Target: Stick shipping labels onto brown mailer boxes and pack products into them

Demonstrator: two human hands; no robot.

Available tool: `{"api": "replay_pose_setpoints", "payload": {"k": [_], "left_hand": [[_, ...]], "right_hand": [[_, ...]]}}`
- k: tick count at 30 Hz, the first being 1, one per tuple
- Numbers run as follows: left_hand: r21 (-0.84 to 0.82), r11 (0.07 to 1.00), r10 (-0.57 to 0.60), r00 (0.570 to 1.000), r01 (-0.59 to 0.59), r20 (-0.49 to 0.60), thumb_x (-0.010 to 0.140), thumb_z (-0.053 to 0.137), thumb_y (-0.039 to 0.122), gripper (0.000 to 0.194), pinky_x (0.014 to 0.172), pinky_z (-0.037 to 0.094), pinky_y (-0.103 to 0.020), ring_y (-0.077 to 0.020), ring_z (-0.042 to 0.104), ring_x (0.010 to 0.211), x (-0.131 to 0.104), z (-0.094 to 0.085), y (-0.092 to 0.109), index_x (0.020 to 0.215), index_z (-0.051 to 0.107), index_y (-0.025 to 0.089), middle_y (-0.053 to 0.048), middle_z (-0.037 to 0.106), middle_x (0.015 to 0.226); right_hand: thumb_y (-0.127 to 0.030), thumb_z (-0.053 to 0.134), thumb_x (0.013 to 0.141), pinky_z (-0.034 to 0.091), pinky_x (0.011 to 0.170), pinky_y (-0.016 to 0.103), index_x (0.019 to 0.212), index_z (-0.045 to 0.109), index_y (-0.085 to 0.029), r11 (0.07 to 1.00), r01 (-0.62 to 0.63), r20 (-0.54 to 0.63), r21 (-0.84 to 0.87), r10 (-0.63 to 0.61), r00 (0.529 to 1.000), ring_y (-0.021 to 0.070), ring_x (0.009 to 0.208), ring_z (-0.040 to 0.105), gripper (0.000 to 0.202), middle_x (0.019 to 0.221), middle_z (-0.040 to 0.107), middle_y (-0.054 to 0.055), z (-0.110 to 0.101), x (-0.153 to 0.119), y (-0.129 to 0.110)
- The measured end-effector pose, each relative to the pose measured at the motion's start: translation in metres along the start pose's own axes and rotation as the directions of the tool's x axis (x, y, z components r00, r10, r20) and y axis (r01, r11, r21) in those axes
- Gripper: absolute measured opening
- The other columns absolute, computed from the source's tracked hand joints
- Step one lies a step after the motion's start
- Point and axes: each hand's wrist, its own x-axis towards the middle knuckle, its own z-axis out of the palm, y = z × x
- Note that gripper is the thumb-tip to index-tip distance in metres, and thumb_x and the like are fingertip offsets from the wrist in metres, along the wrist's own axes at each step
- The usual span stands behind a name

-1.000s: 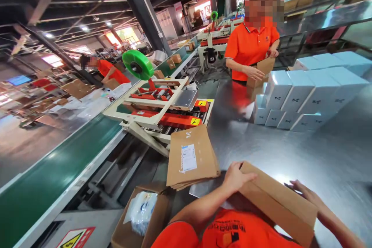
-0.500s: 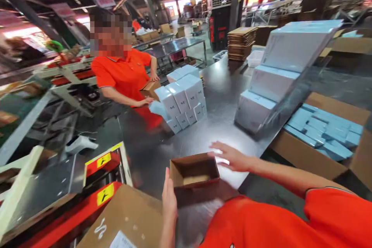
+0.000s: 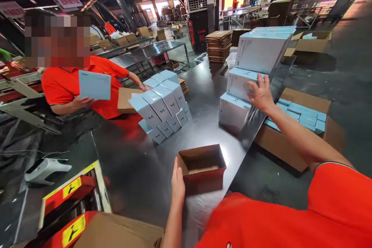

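Note:
An open-topped brown carton [image 3: 205,180] stands on the metal table [image 3: 139,186] in front of me, with only its brown inside showing. My left hand [image 3: 178,181] lies flat along the carton's left side, fingers stretched. My right hand [image 3: 261,92] is raised in front of the stepped stack of white boxes [image 3: 258,50], fingers spread and nothing in them, nearest to the middle box [image 3: 240,81]. Whether its fingertips touch that box I cannot tell. White boxes [image 3: 162,102] with small black marks are piled in the middle of the table.
Across the table a person [image 3: 99,77] in orange holds a pale blue box [image 3: 94,85] near another brown carton [image 3: 128,100]. A large carton [image 3: 285,147] of blue boxes is at the right, a roller conveyor [image 3: 72,201] lower left, and flat cardboard [image 3: 217,46] at the back.
My right hand has moved from beside the open carton up to the white stack. The person across has lifted a pale blue box. The view has turned to the right.

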Motion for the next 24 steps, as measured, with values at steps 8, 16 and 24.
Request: {"api": "replay_pose_setpoints", "payload": {"k": [8, 16, 24], "left_hand": [[-0.082, 0.996, 0.023, 0.998, -0.028, -0.052, 0.098, 0.040, 0.039, 0.053, 0.121, 0.027, -0.036, -0.0218, 0.036, 0.144, 0.024, 0.019, 0.009, 0.145, 0.047, 0.017, -0.006, 0.044, 0.153], [-0.225, 0.974, 0.032, 0.999, -0.037, -0.024, 0.095, 0.047, 0.042, 0.055, 0.122, 0.024, -0.039, -0.0230, 0.036, 0.144, 0.022, 0.036, 0.008, 0.145, 0.048, 0.017, -0.006, 0.045, 0.153], [-0.301, 0.951, -0.147, 0.957, 0.068, -0.249, 0.090, 0.049, 0.028, 0.044, 0.105, 0.047, -0.036, -0.0219, 0.058, 0.125, 0.028, 0.053, 0.010, 0.131, 0.059, 0.016, -0.011, 0.061, 0.137]], "right_hand": [[-0.033, 0.070, 0.080, 0.031, 0.108, 0.065, 0.129, 0.059, -0.020, 1.000, -0.015, 0.102, 0.012, 0.014, 0.995, 0.0441, 0.140, 0.028, 0.052, 0.155, 0.029, 0.015, -0.018, 0.037, 0.018], [-0.043, 0.065, 0.087, 0.038, 0.114, 0.048, 0.143, 0.048, -0.028, 0.799, 0.117, 0.000, 0.590, -0.144, 0.990, 0.0287, 0.135, 0.043, 0.060, 0.143, 0.046, 0.007, -0.056, -0.039, -0.054], [-0.056, 0.055, 0.091, 0.036, 0.114, 0.055, 0.148, 0.045, -0.028, 0.672, 0.066, 0.486, 0.738, -0.596, 0.639, 0.0354, 0.143, 0.033, 0.064, 0.157, 0.031, 0.014, 0.022, -0.151, -0.075]]}}
